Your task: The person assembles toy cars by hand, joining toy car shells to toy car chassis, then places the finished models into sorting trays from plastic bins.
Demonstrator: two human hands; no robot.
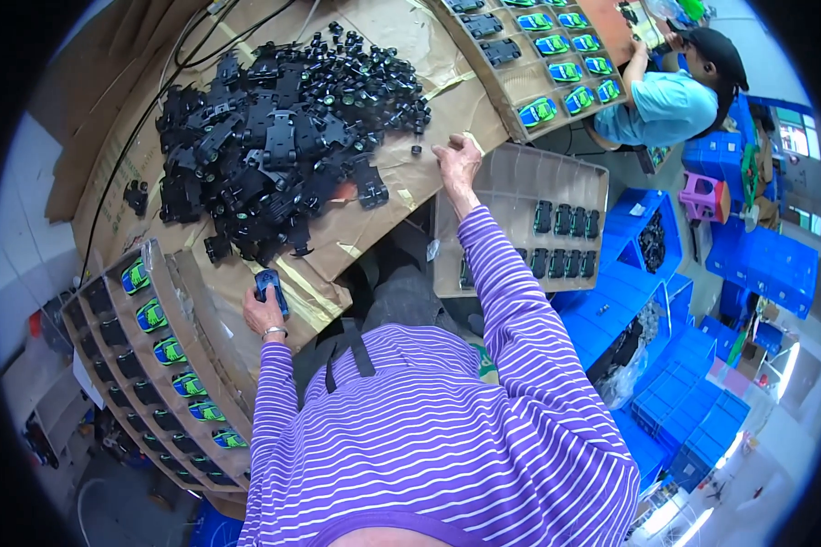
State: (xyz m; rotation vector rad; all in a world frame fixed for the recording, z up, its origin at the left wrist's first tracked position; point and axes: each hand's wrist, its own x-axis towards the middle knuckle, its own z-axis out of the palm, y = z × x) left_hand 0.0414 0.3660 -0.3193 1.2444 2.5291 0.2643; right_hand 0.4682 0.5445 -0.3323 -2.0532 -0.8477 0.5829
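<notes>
My left hand (pixel 262 313) is closed around a dark blue toy car part (pixel 270 290) at the near edge of the cardboard-covered table (pixel 306 290). My right hand (pixel 459 162) is above the table's right edge, its fingers curled together. Whatever they may hold is too small or hidden to name. A small black wheel piece (pixel 417 149) lies just left of those fingers, apart from them. Farther left is a large heap of black toy car chassis (pixel 278 137), with a mass of small wheel pieces (pixel 365 77) at its far right side.
Compartment trays with green-and-blue toy cars stand at left (pixel 169 351) and far right (pixel 549 44). Beside my right forearm, a lower tray (pixel 520 173) holds several black chassis. Blue crates (pixel 602 305) are stacked at right. A co-worker (pixel 670 100) sits at the far right. Black cables (pixel 169 91) cross the table.
</notes>
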